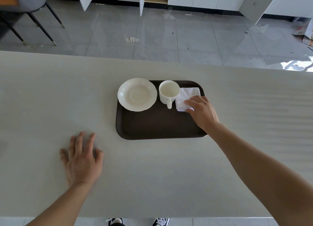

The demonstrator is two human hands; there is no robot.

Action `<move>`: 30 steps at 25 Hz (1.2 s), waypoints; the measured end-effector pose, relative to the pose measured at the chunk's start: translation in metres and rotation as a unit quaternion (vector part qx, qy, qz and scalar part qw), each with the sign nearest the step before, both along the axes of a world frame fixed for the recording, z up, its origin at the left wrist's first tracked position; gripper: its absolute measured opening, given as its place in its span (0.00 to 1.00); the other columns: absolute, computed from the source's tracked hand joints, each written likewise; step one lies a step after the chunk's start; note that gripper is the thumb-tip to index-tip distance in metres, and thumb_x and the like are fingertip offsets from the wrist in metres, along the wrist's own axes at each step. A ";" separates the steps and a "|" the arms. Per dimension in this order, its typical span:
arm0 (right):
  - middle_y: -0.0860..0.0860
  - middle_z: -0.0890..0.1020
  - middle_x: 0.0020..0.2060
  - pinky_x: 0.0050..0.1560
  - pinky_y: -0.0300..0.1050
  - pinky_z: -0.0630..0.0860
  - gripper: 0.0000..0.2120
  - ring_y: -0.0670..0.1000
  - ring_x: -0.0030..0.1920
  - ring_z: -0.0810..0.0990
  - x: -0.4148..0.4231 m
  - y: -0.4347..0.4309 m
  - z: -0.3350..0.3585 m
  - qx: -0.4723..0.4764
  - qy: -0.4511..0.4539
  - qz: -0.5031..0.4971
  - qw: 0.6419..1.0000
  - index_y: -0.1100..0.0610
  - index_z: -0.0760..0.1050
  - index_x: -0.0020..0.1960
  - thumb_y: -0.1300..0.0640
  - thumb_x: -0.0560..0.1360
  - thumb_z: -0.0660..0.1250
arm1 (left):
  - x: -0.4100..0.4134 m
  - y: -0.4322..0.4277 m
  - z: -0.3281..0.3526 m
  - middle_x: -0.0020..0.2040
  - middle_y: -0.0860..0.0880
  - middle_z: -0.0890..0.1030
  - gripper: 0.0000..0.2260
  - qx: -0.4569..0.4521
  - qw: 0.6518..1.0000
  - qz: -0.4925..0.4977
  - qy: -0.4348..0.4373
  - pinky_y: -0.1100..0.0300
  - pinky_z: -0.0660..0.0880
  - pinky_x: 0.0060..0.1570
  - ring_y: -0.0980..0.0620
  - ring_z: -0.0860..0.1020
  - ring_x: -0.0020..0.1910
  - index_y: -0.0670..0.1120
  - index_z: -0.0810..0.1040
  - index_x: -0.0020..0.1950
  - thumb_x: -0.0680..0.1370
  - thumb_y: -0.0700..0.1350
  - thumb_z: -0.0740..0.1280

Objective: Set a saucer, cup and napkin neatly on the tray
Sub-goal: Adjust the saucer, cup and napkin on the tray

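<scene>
— Hands first: where do we have them?

— Our right hand (202,111) reaches forward over the right side of the dark brown tray (159,124), palm down, forearm running back toward us on a slant. Its fingers rest on the near corner of the white napkin (186,97); whether they pinch the cloth or only press it flat, we cannot tell. Our left hand (83,159) lies flat on the pale table (50,98), fingers spread and pointing away from us, holding nothing, well apart from the tray.

— And how do our pieces lie?

— The tray's long axis runs left to right. Along its far edge we have the saucer (137,94) at the left, overhanging the tray's far left corner, then the cup (169,92) upright in the middle, its handle pointing toward us. The folded napkin sits just right of the cup, turned slightly so its edges run at an angle to the tray's rim.
</scene>
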State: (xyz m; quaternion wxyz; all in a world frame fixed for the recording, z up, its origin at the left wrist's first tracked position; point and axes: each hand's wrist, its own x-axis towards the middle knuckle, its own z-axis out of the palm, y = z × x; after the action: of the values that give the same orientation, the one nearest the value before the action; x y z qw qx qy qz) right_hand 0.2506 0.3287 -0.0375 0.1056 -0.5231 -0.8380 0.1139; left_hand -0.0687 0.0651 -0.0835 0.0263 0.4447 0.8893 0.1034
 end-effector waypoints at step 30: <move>0.53 0.80 0.42 0.42 0.52 0.76 0.06 0.60 0.45 0.77 0.044 0.021 -0.011 0.073 -0.019 0.006 0.997 0.56 0.80 0.44 0.56 0.69 0.75 | 0.230 0.198 0.039 0.71 0.40 0.69 0.27 -0.050 0.972 -0.225 -0.052 0.49 0.66 0.71 0.41 0.68 0.70 0.40 0.66 0.73 0.77 0.51 0.59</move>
State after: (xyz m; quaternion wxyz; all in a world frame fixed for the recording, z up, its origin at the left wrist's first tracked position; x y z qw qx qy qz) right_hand 0.2944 0.3498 -0.0484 0.1266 -0.5108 -0.8492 0.0426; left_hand 0.1617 0.2632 -0.0442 0.1174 0.6257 0.7676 0.0737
